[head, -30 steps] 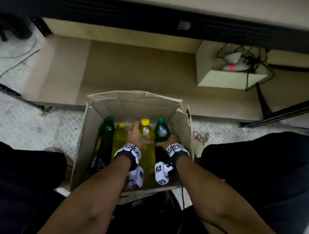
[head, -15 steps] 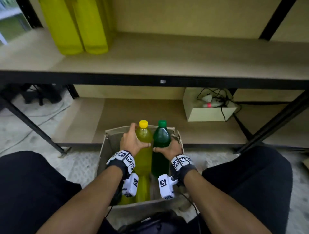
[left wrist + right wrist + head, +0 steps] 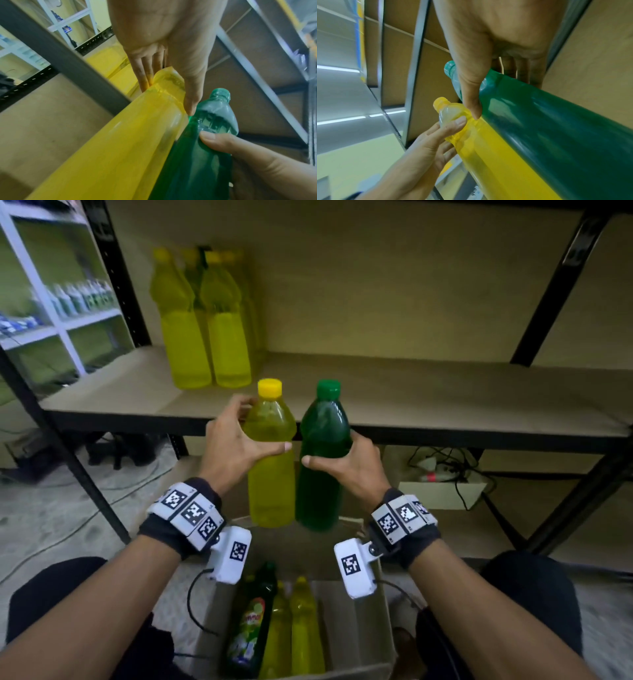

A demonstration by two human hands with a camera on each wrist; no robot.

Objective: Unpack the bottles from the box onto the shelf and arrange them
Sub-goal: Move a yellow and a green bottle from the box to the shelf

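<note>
Bottles are up out of the box point(image 3: 356, 635): the left hand point(image 3: 236, 445) grips a yellow bottle point(image 3: 272, 460), the right hand point(image 3: 349, 465) a green bottle point(image 3: 322, 460), side by side and upright before the bare brown shelf board point(image 3: 445, 395). At 11 o'clock, yellow bottles point(image 3: 205, 337) stand on that board. Black posts point(image 3: 561, 282) frame it; at 6 o'clock more bottles point(image 3: 277, 635) lie in the box. White shelving point(image 3: 51, 302) stands at 9 o'clock.

Dim, even indoor light with soft shadows. Head view bends and blurs at its edges. Wrist views are smeared, with ceiling strip lights point(image 3: 340, 119) glaring at the left.
</note>
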